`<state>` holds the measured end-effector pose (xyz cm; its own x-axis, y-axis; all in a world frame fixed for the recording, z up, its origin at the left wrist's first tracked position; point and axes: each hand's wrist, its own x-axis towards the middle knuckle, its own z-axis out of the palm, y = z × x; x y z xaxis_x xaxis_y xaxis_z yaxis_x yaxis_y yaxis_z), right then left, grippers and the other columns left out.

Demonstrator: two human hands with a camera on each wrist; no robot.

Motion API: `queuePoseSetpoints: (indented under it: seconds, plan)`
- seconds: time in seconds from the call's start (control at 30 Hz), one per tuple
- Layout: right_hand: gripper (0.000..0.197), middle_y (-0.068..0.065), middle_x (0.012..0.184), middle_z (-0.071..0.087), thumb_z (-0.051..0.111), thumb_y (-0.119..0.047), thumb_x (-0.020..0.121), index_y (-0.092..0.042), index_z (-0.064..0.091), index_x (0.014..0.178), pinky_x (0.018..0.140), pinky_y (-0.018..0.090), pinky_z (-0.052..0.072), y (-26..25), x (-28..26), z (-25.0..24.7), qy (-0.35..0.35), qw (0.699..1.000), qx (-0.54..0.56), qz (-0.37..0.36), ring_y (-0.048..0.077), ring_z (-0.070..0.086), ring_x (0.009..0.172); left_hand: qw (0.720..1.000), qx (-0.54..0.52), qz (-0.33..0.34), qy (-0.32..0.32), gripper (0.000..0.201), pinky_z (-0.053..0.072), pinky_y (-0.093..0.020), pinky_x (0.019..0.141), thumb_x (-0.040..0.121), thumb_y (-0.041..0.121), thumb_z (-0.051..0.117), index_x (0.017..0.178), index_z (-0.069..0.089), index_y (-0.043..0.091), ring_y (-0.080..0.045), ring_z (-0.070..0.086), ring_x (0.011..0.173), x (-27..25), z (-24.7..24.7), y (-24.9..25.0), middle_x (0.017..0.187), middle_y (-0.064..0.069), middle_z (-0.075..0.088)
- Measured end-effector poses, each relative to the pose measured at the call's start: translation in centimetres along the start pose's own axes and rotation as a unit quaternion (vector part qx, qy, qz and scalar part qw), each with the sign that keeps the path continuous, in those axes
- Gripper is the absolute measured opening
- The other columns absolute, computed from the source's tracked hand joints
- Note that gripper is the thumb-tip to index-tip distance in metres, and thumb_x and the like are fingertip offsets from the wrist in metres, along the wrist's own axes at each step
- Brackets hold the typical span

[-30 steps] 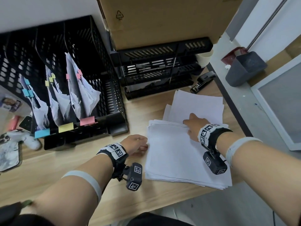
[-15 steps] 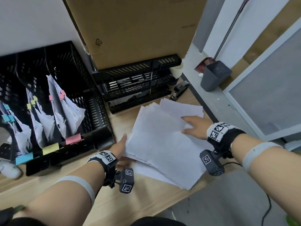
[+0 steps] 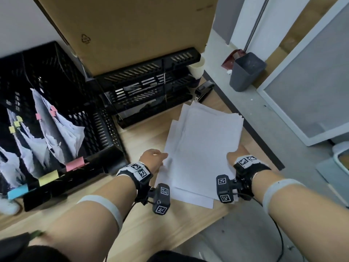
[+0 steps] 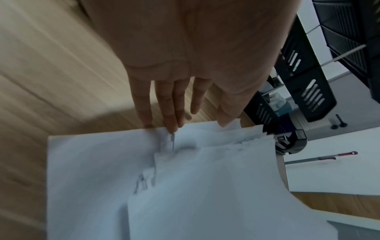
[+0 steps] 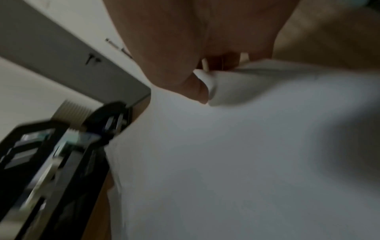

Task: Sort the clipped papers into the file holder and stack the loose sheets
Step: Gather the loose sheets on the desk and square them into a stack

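- Sheets (image 3: pixel 202 148) lie in a loose, fanned pile on the desk (image 3: pixel 143 229), just right of the file holder (image 3: pixel 62 87); we judge the clipped papers already sorted and the stacking step in hand.
- Our left hand (image 3: pixel 153 157) lies flat at the pile's left edge, fingers (image 4: pixel 170 104) straight and touching the paper, gripping nothing.
- Our right hand (image 3: pixel 237 155) pinches the pile's right edge, thumb (image 5: pixel 174 78) curled over the sheets.
- Next, we think, both hands must press inward and square the staggered edges.
- File holder: clipped bundles (image 3: pixel 56 133) stand in its slots, behind blue, yellow and pink labels.
- Letter trays (image 3: pixel 151 87) behind the pile: contents too dark to tell.
- Bin (image 3: pixel 245 70) on the floor, far right: contents unseen.
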<state>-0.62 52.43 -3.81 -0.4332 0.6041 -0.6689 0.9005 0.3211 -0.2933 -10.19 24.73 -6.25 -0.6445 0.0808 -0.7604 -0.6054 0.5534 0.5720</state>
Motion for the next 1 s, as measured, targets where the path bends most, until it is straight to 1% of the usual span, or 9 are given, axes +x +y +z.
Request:
queuePoseSetpoints:
  seconds: [0.1,0.23,0.4,0.47,0.53,0.6,0.73,0.83,1.0]
  plan:
    - [0.040,0.021,0.132,0.042,0.051,-0.013,0.084,-0.011,0.050,0.124,0.092,0.036,0.049,-0.8,-0.5,1.9,0.034,0.999,-0.020,0.020,0.040,0.055,0.108,0.998,0.060,0.009,0.008,0.082,0.058,-0.045,0.091,0.065,0.053,0.076,0.133,0.054,0.012,-0.032,0.067,0.108,0.2,0.8,0.4,0.122,-0.015,0.067]
    - [0.041,0.018,0.124,0.050,0.049,-0.013,0.081,-0.012,0.051,0.122,0.095,0.043,0.052,-1.1,-1.2,3.4,0.008,1.000,0.014,-0.003,0.039,0.058,0.106,0.983,0.181,0.043,-0.003,0.039,0.046,-0.029,0.068,0.086,0.044,0.071,0.110,0.053,0.018,-0.024,0.058,0.091,-0.1,1.5,0.6,0.104,-0.003,0.058]
    - [0.046,0.007,0.106,0.054,0.044,-0.016,0.075,-0.024,0.051,0.119,0.083,0.037,0.057,0.1,-1.7,4.3,0.002,0.999,0.028,-0.032,0.031,0.061,0.090,0.974,0.213,0.074,0.017,0.032,0.037,-0.025,0.055,0.086,0.042,0.070,0.090,0.055,0.014,-0.024,0.058,0.081,0.3,1.4,0.1,0.083,0.001,0.061]
    - [0.044,0.013,0.113,0.052,0.044,-0.018,0.070,-0.025,0.058,0.112,0.077,0.032,0.057,0.3,-2.0,4.3,0.015,0.999,0.010,-0.041,0.033,0.062,0.089,0.981,0.178,0.076,-0.004,0.038,0.045,-0.026,0.061,0.080,0.044,0.074,0.099,0.058,0.017,-0.023,0.063,0.086,0.3,1.6,-0.1,0.091,0.002,0.066]
    - [0.036,0.015,0.110,0.057,0.044,-0.019,0.068,-0.023,0.060,0.100,0.075,0.034,0.059,0.4,-2.2,4.3,0.000,0.997,0.047,-0.053,0.031,0.064,0.085,0.983,0.157,0.080,-0.042,0.048,0.055,-0.034,0.081,0.076,0.045,0.074,0.116,0.059,0.023,-0.023,0.067,0.098,0.2,1.9,-0.4,0.108,0.001,0.070]
    - [0.036,0.009,0.103,0.059,0.049,-0.020,0.070,-0.022,0.057,0.105,0.078,0.039,0.060,0.7,-2.3,4.1,-0.012,0.995,0.089,-0.047,0.029,0.065,0.085,0.986,0.125,0.103,-0.047,0.041,0.055,-0.040,0.094,0.085,0.029,0.069,0.125,0.059,0.025,-0.026,0.068,0.103,-0.3,2.0,-0.8,0.116,-0.002,0.071]
    - [0.071,-0.005,0.122,0.051,0.058,-0.019,0.068,-0.024,0.039,0.136,0.092,0.043,0.052,1.0,-2.3,3.0,-0.048,0.980,0.191,-0.011,0.033,0.059,0.110,0.985,0.022,0.170,-0.035,0.038,0.052,-0.049,0.101,0.088,0.009,0.064,0.117,0.065,0.034,-0.027,0.069,0.106,-1.5,0.5,-1.4,0.114,-0.002,0.074]
    - [0.085,0.006,0.119,0.063,0.067,-0.024,0.051,-0.025,0.044,0.133,0.089,0.055,0.054,1.6,0.0,3.3,-0.059,0.955,0.289,-0.017,0.035,0.064,0.103,0.974,-0.008,0.222,-0.034,0.036,0.051,-0.049,0.101,0.087,0.008,0.064,0.112,0.067,0.034,-0.027,0.069,0.107,-3.0,-1.3,-0.1,0.112,0.000,0.074]
    - [0.033,0.000,0.091,0.074,0.062,-0.028,0.061,-0.028,0.067,0.094,0.086,0.051,0.057,-4.8,-7.1,-1.7,0.059,0.914,0.373,-0.150,0.028,0.071,0.088,0.948,-0.070,0.311,-0.003,0.038,0.055,-0.045,0.096,0.089,0.001,0.061,0.109,0.067,0.032,-0.028,0.070,0.105,-5.8,-3.8,4.0,0.113,-0.004,0.074]
